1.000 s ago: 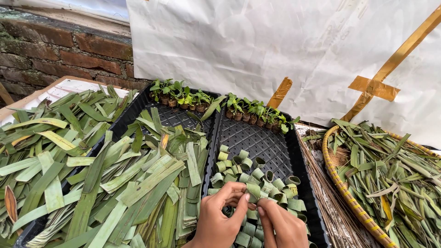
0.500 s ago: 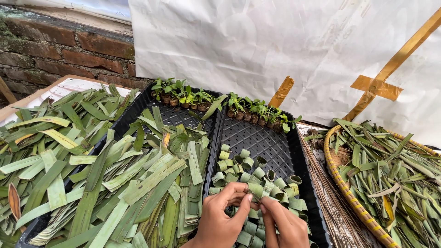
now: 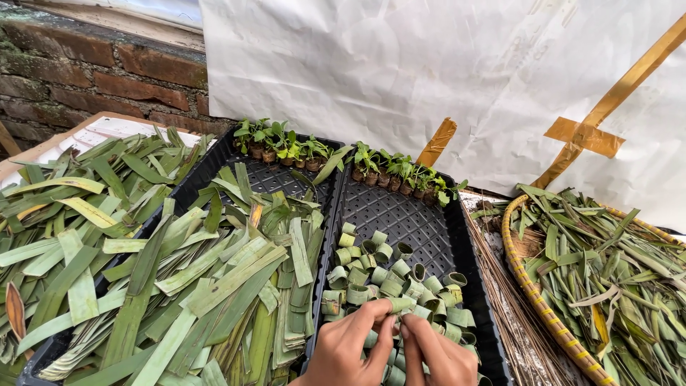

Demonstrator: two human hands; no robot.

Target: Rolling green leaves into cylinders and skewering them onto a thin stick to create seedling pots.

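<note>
White sheet [image 3: 443,78] hangs as backdrop across the rear, over a brick wall [image 3: 78,78]; strips of tan tape [image 3: 586,136] cross on it at right, and a short tan strip [image 3: 437,141] sits lower near the middle, probably holding it in place. No print legible on it.

Cut leaf strips [image 3: 214,279] lie heaped lengthwise over the left black tray [image 3: 207,168] and the flat board beside it, within reach of the hands. A woven basket [image 3: 532,293] at right holds narrower leaf trimmings.

Right black tray [image 3: 421,221]: perforated floor, far edge lined with small seedlings [image 3: 400,171] in little pots; a matching row stands at the far edge of the left tray. Near end carries a cluster of leaf rings [image 3: 379,275], standing mostly upright and packed together, likely so they keep their curl.

Left hand [image 3: 350,347] and right hand [image 3: 436,354] meet at the bottom edge, fingertips pinched together on one leaf ring [image 3: 397,306] held just above the cluster's near side. Both hands closed on it.
</note>
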